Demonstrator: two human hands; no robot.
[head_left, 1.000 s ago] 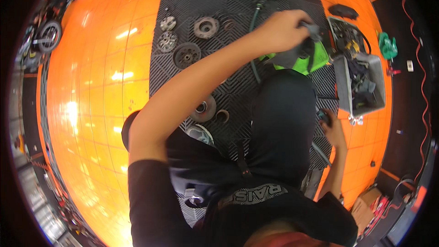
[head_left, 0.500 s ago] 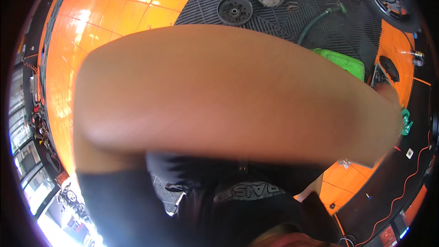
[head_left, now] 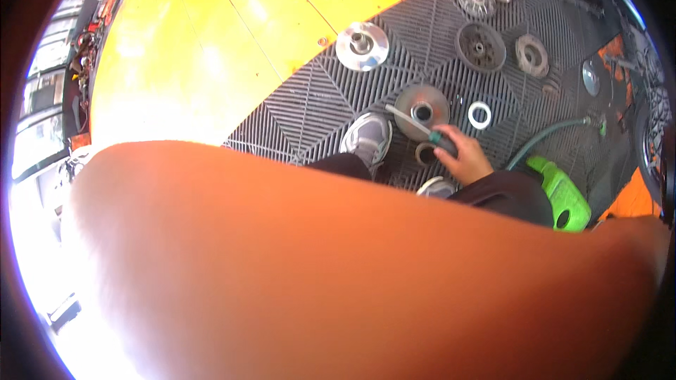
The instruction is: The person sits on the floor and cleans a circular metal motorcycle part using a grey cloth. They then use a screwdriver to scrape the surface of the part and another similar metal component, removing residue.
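My bare left forearm spans the lower picture from the left side to the right edge, very close and blurred. My left hand (head_left: 642,239) is smeared at that edge, its fingers not readable. Beyond the forearm, my right hand (head_left: 470,160) is wrapped round the dark green handle of a tool with a long pale shaft (head_left: 410,120). That shaft lies over a round metal disc (head_left: 433,98) with a hollow centre hub. Below the handle is a small ring-shaped part (head_left: 425,155), and a bright white ring (head_left: 480,115) lies right of the disc.
A shiny disc with a shaft (head_left: 372,55), a dark round drum (head_left: 491,48) and several other metal parts lie on the black ribbed mat (head_left: 296,109). A green container (head_left: 569,200) and a hose (head_left: 546,138) are at right. My shoes (head_left: 367,134) stand near the disc.
The view has shifted, so the mat's parts sit lower and more to the right. My left forearm is lower in the picture. My right hand with the tool now shows beyond it.
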